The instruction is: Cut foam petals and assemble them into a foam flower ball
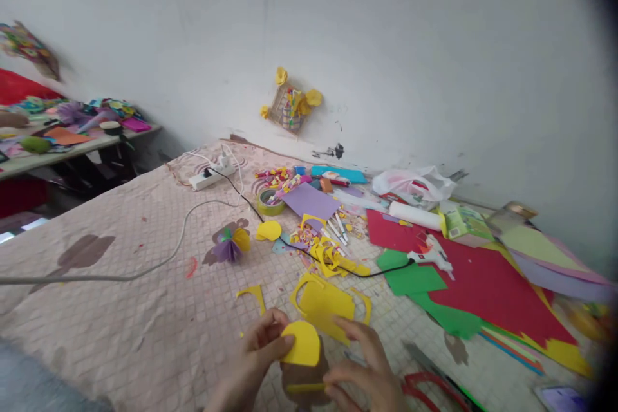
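My left hand (257, 351) pinches the left edge of a rounded yellow craft foam piece (302, 344). My right hand (362, 367) sits just below that piece, and its fingers hold a thin yellow strip (305, 387). Both hands are over a quilted pink bedsheet (145, 257), above a brown patch (304, 380) that is partly hidden. Beyond them lies a yellow foam offcut (323, 306) with a rounded cut-out, and a curved yellow scrap (253, 296) lies to its left.
A hot glue gun (431, 252) rests on red foam (487, 290) beside green foam (410, 273). A black cord (338, 267) crosses yellow scraps (328, 256). Further back are a purple-and-yellow paper flower (229, 243), a tape roll (270, 201), and a power strip (211, 179).
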The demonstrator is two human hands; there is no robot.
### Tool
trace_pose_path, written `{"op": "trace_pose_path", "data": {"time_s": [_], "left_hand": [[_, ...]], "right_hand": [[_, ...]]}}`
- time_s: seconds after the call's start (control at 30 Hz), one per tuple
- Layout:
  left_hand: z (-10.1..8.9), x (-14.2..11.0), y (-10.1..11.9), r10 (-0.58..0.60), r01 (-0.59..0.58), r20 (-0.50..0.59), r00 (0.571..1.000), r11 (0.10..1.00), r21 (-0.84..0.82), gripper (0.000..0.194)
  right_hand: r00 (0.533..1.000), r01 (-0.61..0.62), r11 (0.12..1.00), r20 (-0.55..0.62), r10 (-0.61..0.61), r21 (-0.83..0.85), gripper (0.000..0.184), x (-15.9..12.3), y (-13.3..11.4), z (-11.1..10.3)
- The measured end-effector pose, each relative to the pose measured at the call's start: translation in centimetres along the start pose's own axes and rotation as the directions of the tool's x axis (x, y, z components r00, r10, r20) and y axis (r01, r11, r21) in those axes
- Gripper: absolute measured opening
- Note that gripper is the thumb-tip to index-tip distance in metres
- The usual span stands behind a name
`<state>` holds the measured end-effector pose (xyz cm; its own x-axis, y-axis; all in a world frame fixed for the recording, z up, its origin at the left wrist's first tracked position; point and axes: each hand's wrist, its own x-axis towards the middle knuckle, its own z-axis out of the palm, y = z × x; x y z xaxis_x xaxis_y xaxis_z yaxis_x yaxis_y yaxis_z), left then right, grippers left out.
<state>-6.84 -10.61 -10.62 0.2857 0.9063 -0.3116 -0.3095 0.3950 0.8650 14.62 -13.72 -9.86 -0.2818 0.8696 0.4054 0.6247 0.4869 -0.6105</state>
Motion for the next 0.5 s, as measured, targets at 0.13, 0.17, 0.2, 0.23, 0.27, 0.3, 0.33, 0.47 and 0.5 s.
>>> {"op": "trace_pose_path", "data": {"time_s": [0.13, 0.17, 0.2, 0.23, 0.27, 0.3, 0.33, 0.47, 0.5], "left_hand": [[1.2, 0.2, -0.3, -0.065, 0.067, 0.061, 0.996, 0.997, -0.024, 0.048], [1.5, 0.3, 0.0, -0.056, 0.055, 0.094, 0.994, 0.998, 0.019, 0.044], [1.7, 0.5, 0.2, -0.043, 0.033, 0.128, 0.991, 0.997, 0.074, 0.038], [2.0, 0.6, 0.5, -0.024, 0.002, 0.160, 0.987, 0.991, 0.137, 0.036], [2.2, 0.7, 0.8, 0.011, -0.048, 0.180, 0.984, 0.978, 0.202, 0.038], [2.5, 0.7, 1.0, 0.060, -0.110, 0.189, 0.980, 0.957, 0.269, 0.041], [2.7, 0.7, 1.2, 0.116, -0.178, 0.197, 0.973, 0.927, 0.331, 0.042], [3.1, 0.6, 0.4, 0.267, -0.346, 0.225, 0.937, 0.796, 0.496, 0.037], [3.1, 0.5, 0.0, 0.263, -0.347, 0.230, 0.937, 0.784, 0.514, 0.036]], "right_hand": [[0.966, 0.226, 0.974, 0.131, -0.224, 0.000, 0.011, 2.7, -1.0, -1.7], [0.958, 0.243, 0.970, 0.147, -0.245, 0.030, 0.012, 3.1, -1.2, -2.0], [0.959, 0.235, 0.970, 0.150, -0.241, 0.058, 0.014, 3.4, -1.3, -2.2], [0.965, 0.212, 0.974, 0.140, -0.222, 0.081, 0.014, 3.4, -1.3, -2.3], [0.973, 0.184, 0.978, 0.124, -0.195, 0.096, 0.015, 3.3, -1.2, -2.3], [0.981, 0.152, 0.983, 0.107, -0.162, 0.099, 0.015, 3.1, -0.9, -2.2], [0.988, 0.118, 0.989, 0.092, -0.127, 0.094, 0.016, 2.7, -0.6, -2.1], [0.996, -0.009, 0.996, 0.092, 0.001, 0.086, 0.017, 0.9, 0.9, -1.2], [0.995, -0.049, 0.994, 0.095, 0.040, 0.095, 0.016, 0.5, 1.1, -1.0]]}}
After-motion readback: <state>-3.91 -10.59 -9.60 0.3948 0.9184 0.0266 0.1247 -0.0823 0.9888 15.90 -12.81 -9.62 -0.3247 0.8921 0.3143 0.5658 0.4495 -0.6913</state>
